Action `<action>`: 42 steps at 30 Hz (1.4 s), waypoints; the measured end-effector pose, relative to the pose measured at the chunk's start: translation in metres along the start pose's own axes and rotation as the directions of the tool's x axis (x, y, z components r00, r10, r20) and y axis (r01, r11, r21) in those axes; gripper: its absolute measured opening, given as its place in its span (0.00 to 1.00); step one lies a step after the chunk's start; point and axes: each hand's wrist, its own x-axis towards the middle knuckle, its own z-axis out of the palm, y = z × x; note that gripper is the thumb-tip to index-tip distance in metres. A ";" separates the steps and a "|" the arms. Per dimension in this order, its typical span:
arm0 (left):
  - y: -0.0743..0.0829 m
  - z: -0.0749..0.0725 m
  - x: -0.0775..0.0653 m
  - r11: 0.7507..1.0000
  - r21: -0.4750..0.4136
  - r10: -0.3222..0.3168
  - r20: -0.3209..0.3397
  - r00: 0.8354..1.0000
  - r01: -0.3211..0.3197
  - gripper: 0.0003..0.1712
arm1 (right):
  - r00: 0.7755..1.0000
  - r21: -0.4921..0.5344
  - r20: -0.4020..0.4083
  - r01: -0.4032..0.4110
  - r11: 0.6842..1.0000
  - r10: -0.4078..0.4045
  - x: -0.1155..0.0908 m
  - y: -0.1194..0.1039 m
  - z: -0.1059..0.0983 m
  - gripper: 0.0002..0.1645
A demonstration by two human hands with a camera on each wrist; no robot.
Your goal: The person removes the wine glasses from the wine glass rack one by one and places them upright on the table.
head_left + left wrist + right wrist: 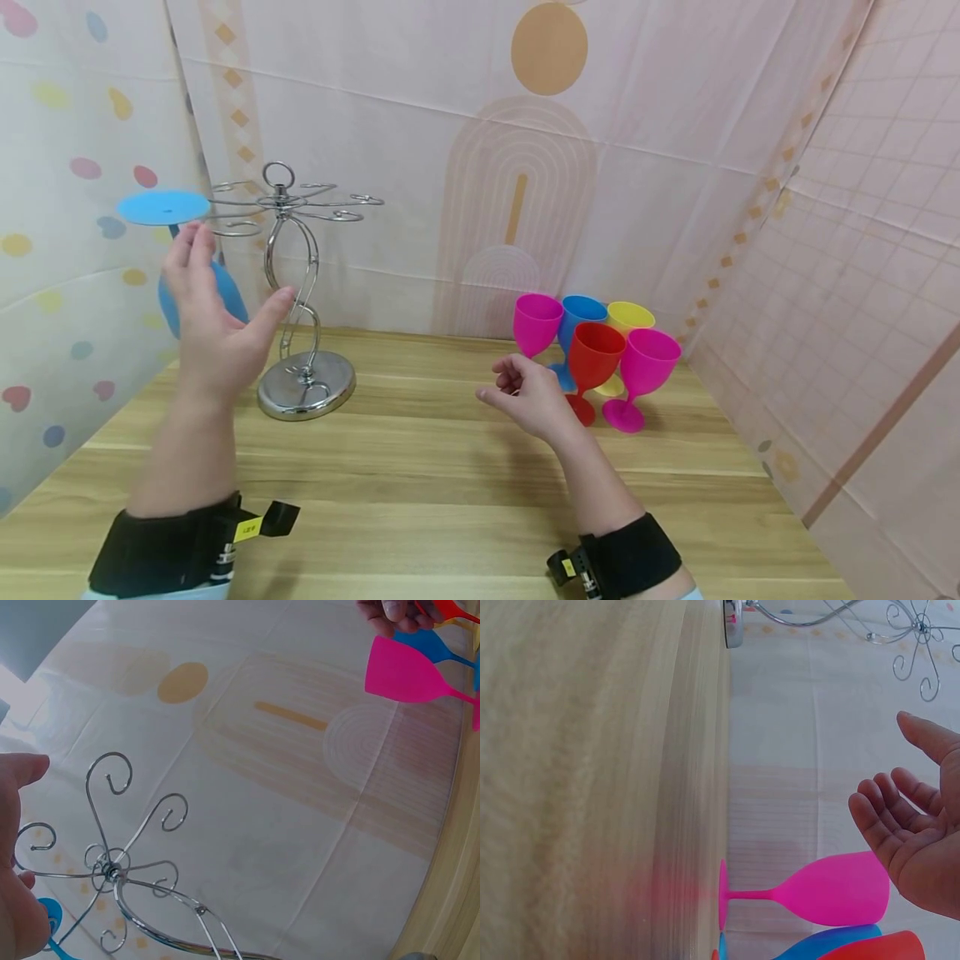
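Observation:
A blue plastic goblet (163,207) is upside down at the left end of a silver wire stemware rack (306,390), its foot above the hooks. My left hand (210,333) is up against it, fingers straight near the stem and thumb spread away. The hand partly hides the stem and bowl. My right hand (528,396) hovers beside upright goblets, fingers loosely bent and nothing in them. Nearest to it are a magenta goblet (537,321) and a red goblet (596,354). In the right wrist view, the hand's palm shows above the magenta goblet (832,891).
A second blue goblet (581,312), a yellow goblet (632,316) and another magenta goblet (649,362) complete the cluster on the wooden table (420,500). Patterned cloth (375,108) hangs behind and along both sides.

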 end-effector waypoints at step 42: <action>-0.031 0.024 -0.008 0.995 0.035 0.074 0.390 0.918 -0.095 0.57 | 1.000 -0.004 0.000 0.010 1.000 -0.010 0.001 0.002 0.000 0.26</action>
